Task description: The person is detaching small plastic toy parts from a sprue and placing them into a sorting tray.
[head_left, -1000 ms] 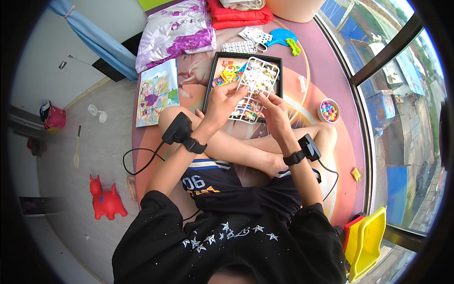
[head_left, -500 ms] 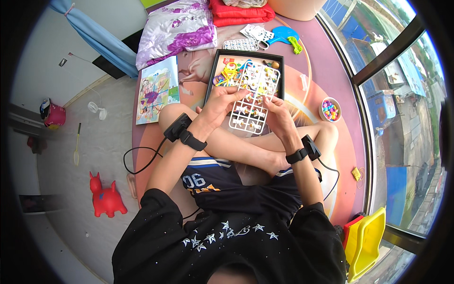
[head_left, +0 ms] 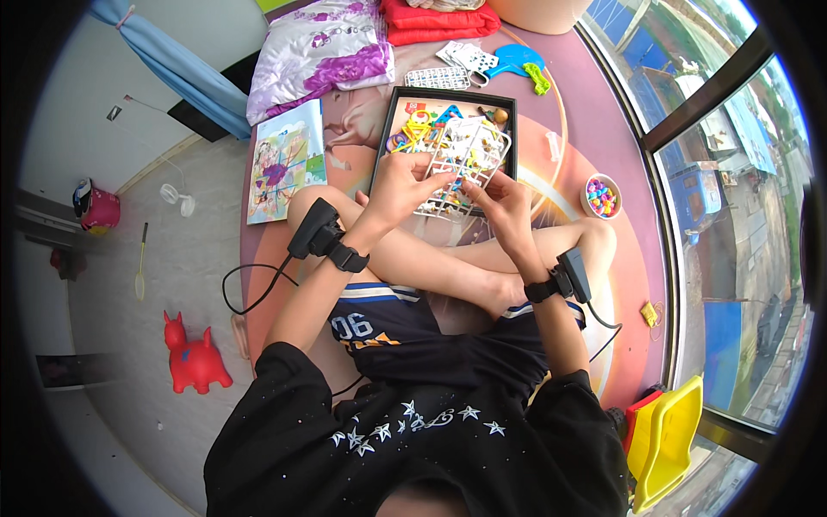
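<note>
A white plastic sprue frame (head_left: 475, 142) with many small parts on it is held above my crossed legs, tilted. My left hand (head_left: 398, 189) grips it from the left side, thumb pressed toward its middle. From the right, my right hand (head_left: 506, 207) also has its fingers closed on the frame, the thumb close to the left thumb. Whether a single small part is pinched there, I cannot make out. Just beyond and partly under the frame is a black-rimmed tray (head_left: 515, 121) with colourful plastic pieces (head_left: 417, 129) in it.
A picture sheet (head_left: 289, 164) lies left of the tray, and a bowl of coloured beads (head_left: 603, 196) stands to the right. Beyond the tray are another white sprue (head_left: 437, 78), a blue paddle-shaped thing (head_left: 517, 60) and folded bedding (head_left: 323, 56). Windows border the right.
The sprue frame has tipped and its near end has moved up. Both thumbs have come inward, closer together over its middle part.
</note>
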The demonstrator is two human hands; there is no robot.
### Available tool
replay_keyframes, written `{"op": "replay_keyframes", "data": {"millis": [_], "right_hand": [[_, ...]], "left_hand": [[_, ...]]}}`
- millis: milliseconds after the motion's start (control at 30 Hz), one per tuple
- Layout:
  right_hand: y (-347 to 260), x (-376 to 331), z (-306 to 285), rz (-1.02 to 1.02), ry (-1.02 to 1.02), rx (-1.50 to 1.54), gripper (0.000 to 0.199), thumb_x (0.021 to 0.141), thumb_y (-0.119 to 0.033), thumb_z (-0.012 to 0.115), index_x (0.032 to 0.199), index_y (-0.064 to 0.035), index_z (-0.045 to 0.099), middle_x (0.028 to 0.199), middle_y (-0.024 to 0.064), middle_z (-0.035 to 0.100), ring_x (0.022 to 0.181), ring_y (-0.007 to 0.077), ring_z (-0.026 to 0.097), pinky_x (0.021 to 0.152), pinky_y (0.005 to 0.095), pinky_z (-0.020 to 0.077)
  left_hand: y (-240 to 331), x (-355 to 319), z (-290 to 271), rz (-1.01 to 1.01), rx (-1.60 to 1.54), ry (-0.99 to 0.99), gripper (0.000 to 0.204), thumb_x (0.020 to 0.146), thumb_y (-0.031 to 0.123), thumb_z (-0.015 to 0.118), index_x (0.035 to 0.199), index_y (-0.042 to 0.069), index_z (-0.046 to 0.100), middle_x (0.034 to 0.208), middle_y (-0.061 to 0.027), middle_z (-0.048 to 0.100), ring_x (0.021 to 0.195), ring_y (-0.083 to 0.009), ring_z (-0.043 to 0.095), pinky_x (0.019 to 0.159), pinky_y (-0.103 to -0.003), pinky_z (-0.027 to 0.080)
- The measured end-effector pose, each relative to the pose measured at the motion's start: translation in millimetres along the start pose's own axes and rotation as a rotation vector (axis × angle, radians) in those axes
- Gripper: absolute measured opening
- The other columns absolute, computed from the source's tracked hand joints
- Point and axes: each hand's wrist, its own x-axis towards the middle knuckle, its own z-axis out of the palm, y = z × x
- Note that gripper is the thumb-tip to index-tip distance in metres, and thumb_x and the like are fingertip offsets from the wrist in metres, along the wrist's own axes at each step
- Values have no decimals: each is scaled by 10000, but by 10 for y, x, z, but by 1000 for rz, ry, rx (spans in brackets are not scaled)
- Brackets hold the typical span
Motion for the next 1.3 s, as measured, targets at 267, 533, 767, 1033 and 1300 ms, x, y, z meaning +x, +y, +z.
{"op": "replay_keyframes", "data": {"millis": [267, 533, 767, 1033, 1300], "right_hand": [[61, 6, 113, 124, 89, 257, 229, 806, -100, 644, 962, 66, 619, 822, 72, 655, 696, 70, 567, 593, 217, 445], [18, 64, 192, 180, -25, 380, 226, 846, -129, 595, 999, 36, 594, 908, 76, 636, 806, 101, 578, 741, 248, 457], [-59, 67, 271, 126, -27, 535, 292, 881, -172, 556, 1093, 29, 537, 981, 67, 614, 862, 102, 562, 755, 243, 439], [101, 28, 193, 139, 60, 347, 204, 844, -153, 615, 949, 21, 629, 836, 37, 629, 748, 67, 545, 706, 210, 430], [102, -5, 149, 35, -6, 36, 237, 807, -135, 651, 930, 63, 611, 817, 81, 647, 733, 112, 600, 652, 230, 465]], "left_hand": [[165, -119, 171, 505, 592, 288, 154, 730, 100, 700, 808, -13, 631, 623, -176, 576, 491, -205, 579, 453, -279, 420], [57, -31, 38, 123, 68, 301, 135, 829, 54, 610, 901, -59, 628, 810, -87, 661, 689, -91, 623, 614, -212, 516], [-4, 33, -5, -44, -458, 324, 168, 822, 75, 627, 946, -37, 631, 849, -84, 660, 694, -92, 624, 609, -218, 514], [130, -72, -18, -264, -494, 184, 264, 787, 84, 667, 1027, -6, 606, 949, -82, 651, 813, -108, 630, 702, -232, 511], [-46, -218, -18, -64, -264, 78, 383, 706, 10, 698, 1062, -23, 563, 952, -64, 652, 840, -108, 618, 718, -226, 495]]}}
